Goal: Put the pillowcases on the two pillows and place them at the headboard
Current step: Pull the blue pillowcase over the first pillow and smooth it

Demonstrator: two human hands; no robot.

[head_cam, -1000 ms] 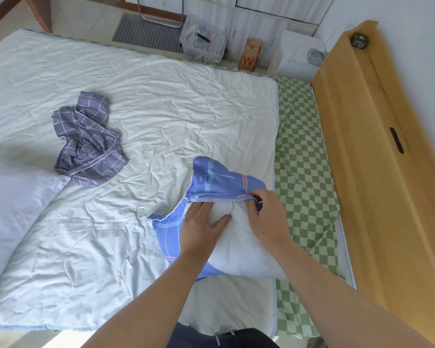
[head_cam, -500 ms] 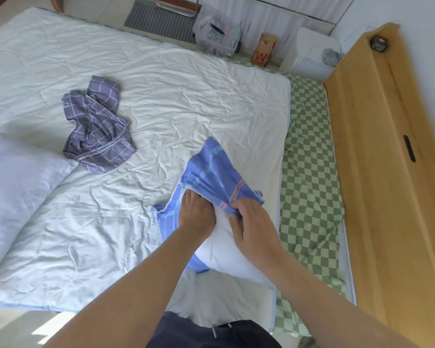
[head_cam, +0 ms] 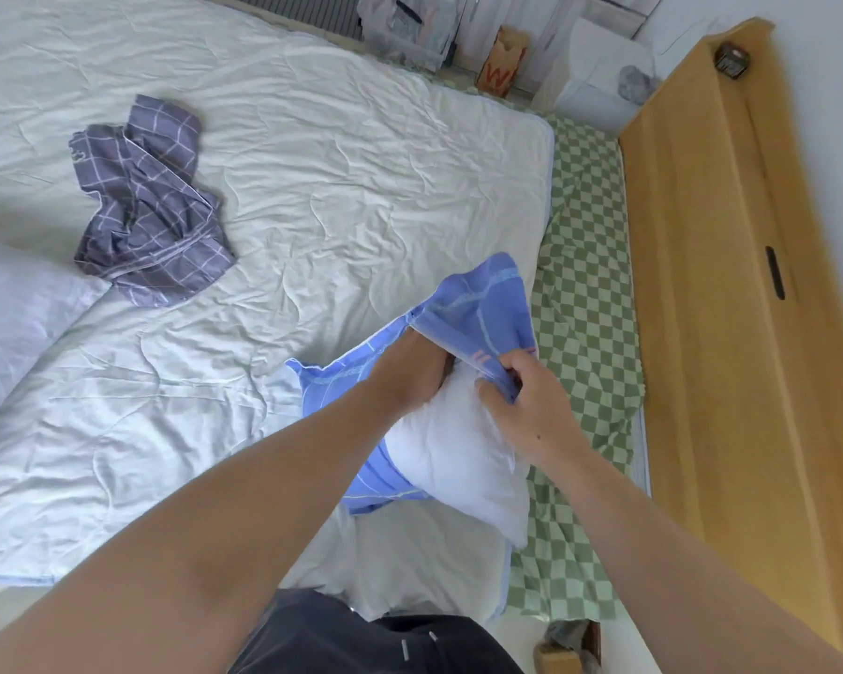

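A white pillow [head_cam: 458, 459] lies near the bed's right side, its far end inside a blue pillowcase [head_cam: 478, 308]. My left hand [head_cam: 410, 377] reaches into the case's opening on top of the pillow; its fingers are hidden under the cloth. My right hand [head_cam: 531, 406] pinches the case's upper edge and holds it up. A second pillow [head_cam: 15, 328], pale and bare, lies at the left edge. A crumpled purple checked pillowcase [head_cam: 147, 211] sits on the white quilt [head_cam: 312, 187]. The wooden headboard [head_cam: 731, 284] runs along the right.
A strip of green checked sheet [head_cam: 590, 284] lies between the quilt and the headboard. Past the bed's far edge stand a clear plastic bin [head_cam: 405, 26], a brown paper bag [head_cam: 504, 60] and a white box [head_cam: 599, 80]. A small dark object [head_cam: 730, 60] sits on the headboard's top.
My left hand has pushed deeper into the blue pillowcase, its fingers now hidden. My right hand has lifted the case's edge higher and to the right. The view has moved closer.
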